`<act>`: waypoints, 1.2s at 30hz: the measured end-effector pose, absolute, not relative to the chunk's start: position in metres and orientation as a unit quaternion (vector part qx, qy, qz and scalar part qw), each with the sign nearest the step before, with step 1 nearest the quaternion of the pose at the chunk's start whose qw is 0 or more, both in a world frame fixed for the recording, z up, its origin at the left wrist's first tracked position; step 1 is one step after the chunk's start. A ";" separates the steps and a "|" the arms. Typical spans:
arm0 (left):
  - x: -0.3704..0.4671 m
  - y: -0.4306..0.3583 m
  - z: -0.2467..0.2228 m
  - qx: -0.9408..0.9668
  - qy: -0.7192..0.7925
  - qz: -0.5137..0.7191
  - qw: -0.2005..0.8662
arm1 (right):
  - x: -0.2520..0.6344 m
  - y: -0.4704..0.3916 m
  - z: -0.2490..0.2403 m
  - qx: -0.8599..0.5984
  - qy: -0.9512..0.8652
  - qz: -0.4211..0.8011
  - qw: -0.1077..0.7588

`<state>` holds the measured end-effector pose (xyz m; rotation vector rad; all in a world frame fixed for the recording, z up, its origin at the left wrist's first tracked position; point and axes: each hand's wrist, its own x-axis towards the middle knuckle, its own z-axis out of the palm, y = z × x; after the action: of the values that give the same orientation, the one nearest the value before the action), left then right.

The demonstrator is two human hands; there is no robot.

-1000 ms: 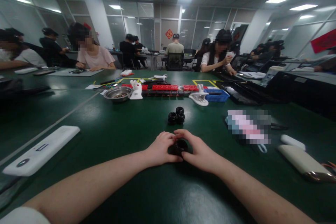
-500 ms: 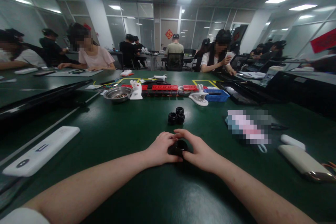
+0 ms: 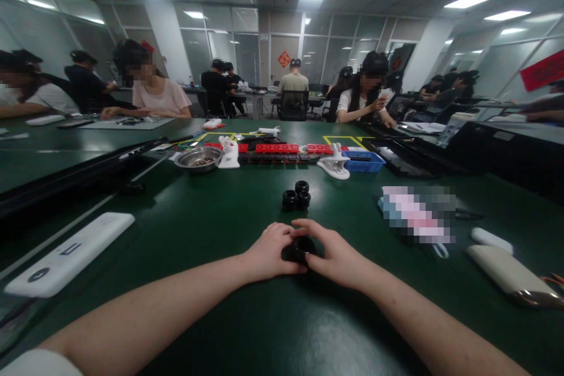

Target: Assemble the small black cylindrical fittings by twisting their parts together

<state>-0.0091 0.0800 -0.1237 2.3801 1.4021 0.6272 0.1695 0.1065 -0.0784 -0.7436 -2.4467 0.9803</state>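
Observation:
Black round parts [image 3: 304, 245], partly hidden by fingers, rest on the green table [image 3: 211, 211] between my two hands. My left hand [image 3: 272, 251] curls round their left side, with its thumb along the near edge. From the right, my right hand [image 3: 333, 254] closes on them, its index finger arched over the far side and its thumb in front. How many parts lie between the hands I cannot tell. Just beyond my fingers stands a small cluster of three black ring-shaped parts [image 3: 302, 195], touching one another.
A metal bowl [image 3: 198, 160], white clamps [image 3: 333, 165], a blue tray [image 3: 365, 163] and a red strip [image 3: 277, 148] line the far side. A white device [image 3: 70, 255] lies left; a beige case [image 3: 511, 270] lies right. People sit across the table.
At the left, the long black panel has shifted, and a dark object now shows beside it. Both my hands have kept their hold with hardly any movement.

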 end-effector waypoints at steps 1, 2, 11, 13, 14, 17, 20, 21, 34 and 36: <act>-0.009 0.080 -0.124 0.830 0.489 0.219 0.153 | 0.170 0.106 -0.079 -0.259 -0.877 0.350 0.202; -0.009 0.080 -0.124 0.831 0.488 0.220 0.153 | 0.170 0.106 -0.079 -0.263 -0.879 0.340 0.207; -0.008 0.080 -0.123 0.831 0.488 0.220 0.153 | 0.165 0.108 -0.082 -0.358 -0.855 0.293 0.232; -0.009 0.079 -0.123 0.831 0.486 0.221 0.155 | 0.166 0.107 -0.081 -0.322 -0.858 0.333 0.224; -0.009 0.079 -0.123 0.831 0.485 0.222 0.157 | 0.166 0.107 -0.080 -0.299 -0.860 0.351 0.221; -0.009 0.079 -0.124 0.829 0.487 0.225 0.158 | 0.169 0.107 -0.079 -0.271 -0.865 0.362 0.219; -0.009 0.079 -0.123 0.830 0.483 0.228 0.160 | 0.170 0.107 -0.080 -0.310 -0.868 0.309 0.235; -0.009 0.079 -0.123 0.830 0.483 0.228 0.161 | 0.169 0.107 -0.081 -0.323 -0.868 0.292 0.238; -0.009 0.080 -0.124 0.830 0.485 0.225 0.156 | 0.170 0.106 -0.080 -0.297 -0.871 0.318 0.227; -0.008 0.080 -0.123 0.832 0.483 0.226 0.157 | 0.169 0.107 -0.080 -0.327 -0.868 0.290 0.234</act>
<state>-0.0082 0.0798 -0.1229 2.3807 1.3812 0.6467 0.1685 0.1070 -0.0802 -0.8991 -2.3834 0.7973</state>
